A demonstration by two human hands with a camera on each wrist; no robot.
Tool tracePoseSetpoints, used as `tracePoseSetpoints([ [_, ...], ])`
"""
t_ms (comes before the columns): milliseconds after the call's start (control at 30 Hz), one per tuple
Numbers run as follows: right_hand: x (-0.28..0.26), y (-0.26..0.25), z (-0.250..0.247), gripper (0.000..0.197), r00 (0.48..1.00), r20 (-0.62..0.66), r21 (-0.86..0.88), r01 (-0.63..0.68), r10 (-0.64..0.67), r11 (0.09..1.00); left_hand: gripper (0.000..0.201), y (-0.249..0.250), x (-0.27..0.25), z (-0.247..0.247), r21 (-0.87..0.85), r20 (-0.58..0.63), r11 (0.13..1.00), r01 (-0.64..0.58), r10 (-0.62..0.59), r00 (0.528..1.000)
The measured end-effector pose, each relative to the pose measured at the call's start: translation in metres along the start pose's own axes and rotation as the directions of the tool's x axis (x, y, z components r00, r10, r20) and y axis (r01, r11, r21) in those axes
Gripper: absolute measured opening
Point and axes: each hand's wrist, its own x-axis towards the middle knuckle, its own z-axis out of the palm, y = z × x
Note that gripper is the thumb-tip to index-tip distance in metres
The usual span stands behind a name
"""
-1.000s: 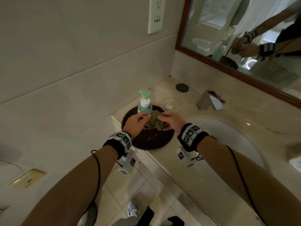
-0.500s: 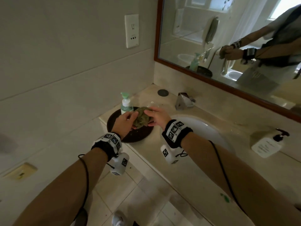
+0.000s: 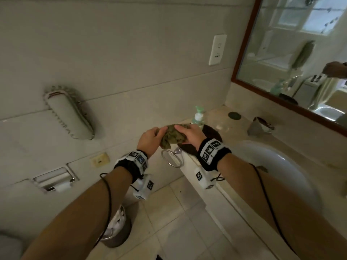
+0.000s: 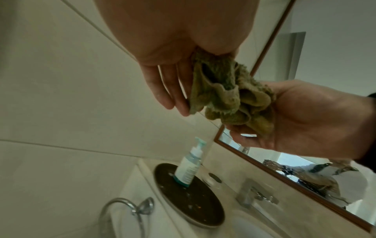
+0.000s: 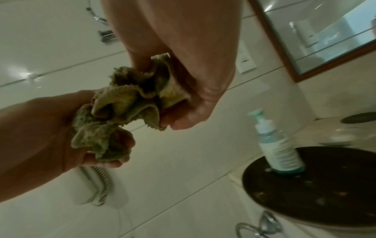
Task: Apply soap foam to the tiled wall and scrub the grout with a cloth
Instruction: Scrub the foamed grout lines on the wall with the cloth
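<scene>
Head view shows both hands raised in front of the tiled wall [image 3: 116, 59], sharing a crumpled green cloth [image 3: 171, 136] held in the air above the dark round tray [image 3: 212, 134]. The left hand [image 3: 151, 137] pinches one end of the cloth between thumb and fingers, its other fingers hanging straighter; the right hand [image 3: 189, 134] has its fingers curled round the bunched other end. The soap pump bottle [image 3: 198, 115] stands upright on the tray, on the worktop [image 3: 221, 115] corner next to the wall. A basin [image 3: 272, 162] lies to the right, with a tap [image 3: 259, 126] behind it.
</scene>
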Motion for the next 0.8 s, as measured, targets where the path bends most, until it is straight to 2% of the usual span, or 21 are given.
tracePoseSetpoints([
  [67,-0.008,-0.005,0.042,0.014,0.999,0.039,0.008,0.024,-0.024,1.000,0.049,-0.014,-0.016,-0.042,0.024,-0.042,1.000,0.016,-0.015,0.999],
  [167,-0.022,-0.015,0.109,0.024,0.994,0.105,0.053,0.018,-0.024,0.998,0.048,-0.040,-0.041,-0.107,0.046,-0.084,0.998,0.044,-0.040,0.996],
  [300,-0.039,-0.034,0.196,0.033,0.985,0.172,0.105,-0.003,-0.015,0.994,0.042,-0.068,-0.075,-0.191,-0.025,-0.139,0.998,0.064,-0.067,0.988],
  [367,-0.048,-0.047,0.232,0.025,0.977,0.211,0.114,-0.008,-0.017,0.993,0.033,-0.076,-0.094,-0.227,-0.088,-0.152,0.994,0.071,-0.084,0.985],
  [500,-0.072,-0.073,0.295,0.014,0.945,0.324,0.144,-0.009,-0.039,0.990,0.039,-0.086,-0.128,-0.290,-0.180,-0.204,0.978,0.102,-0.138,0.969],
  [567,-0.086,-0.084,0.321,0.021,0.933,0.354,0.154,0.013,-0.068,0.988,0.041,-0.084,-0.147,-0.315,-0.201,-0.215,0.974,0.106,-0.149,0.965],
  [700,-0.108,-0.103,0.360,0.047,0.929,0.349,0.163,0.070,-0.124,0.984,0.051,-0.069,-0.180,-0.349,-0.261,-0.202,0.962,0.080,-0.136,0.970],
  [800,-0.128,-0.119,0.378,0.058,0.897,0.419,0.142,0.090,-0.142,0.986,0.051,-0.056,-0.203,-0.367,-0.242,-0.244,0.968,0.064,-0.125,0.962],
])
